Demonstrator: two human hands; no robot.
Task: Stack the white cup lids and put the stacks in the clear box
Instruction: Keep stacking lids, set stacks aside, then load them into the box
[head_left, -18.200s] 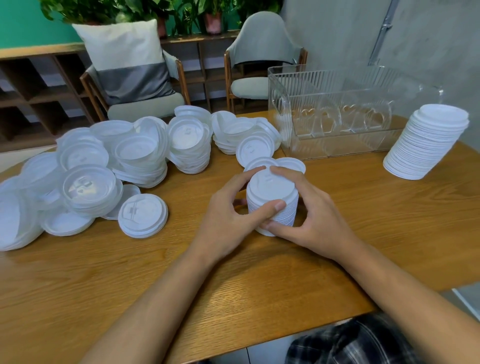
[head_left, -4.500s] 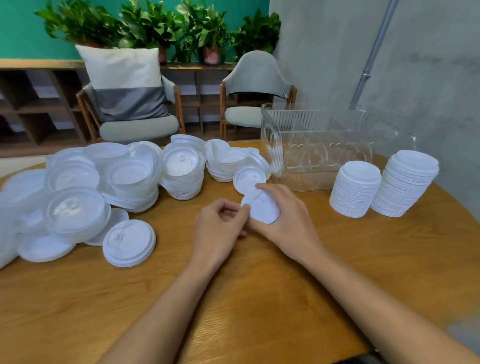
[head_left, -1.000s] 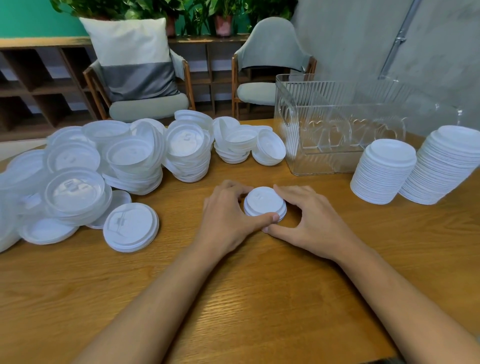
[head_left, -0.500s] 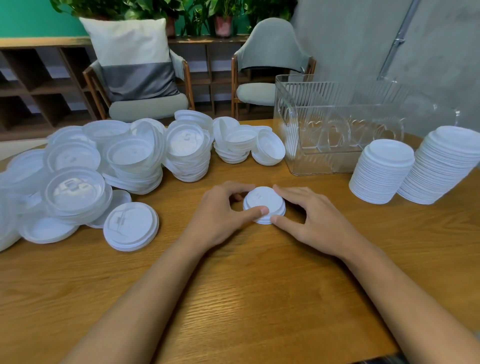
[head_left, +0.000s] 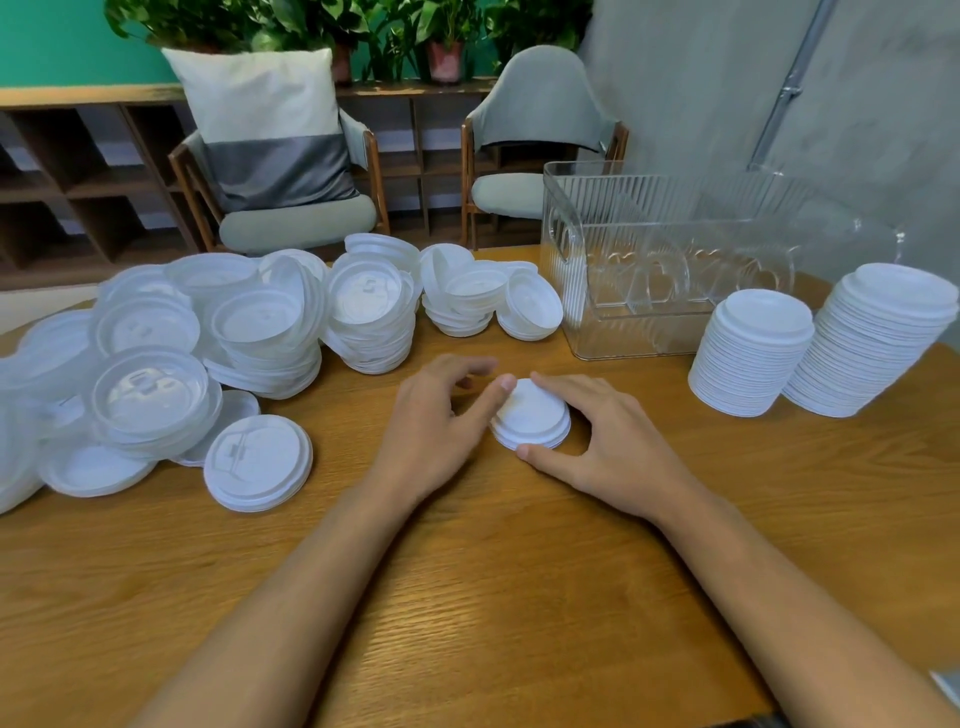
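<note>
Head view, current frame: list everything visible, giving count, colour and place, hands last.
small lid stack: one, white, table centre, between the hands
shorter finished stack: one, white, table right
taller finished stack: one, white, table far right
loose lid heap: many, white to translucent, table left and back
clear box: one, transparent, table back right
table: one, brown wood
armchairs: two, grey-green, behind table
cushion: one, white and grey, on left armchair
plants: several, green, far back
left hand: one, thumb touches small lid stack's edge
right hand: one, finger and thumb curl round small lid stack
</note>
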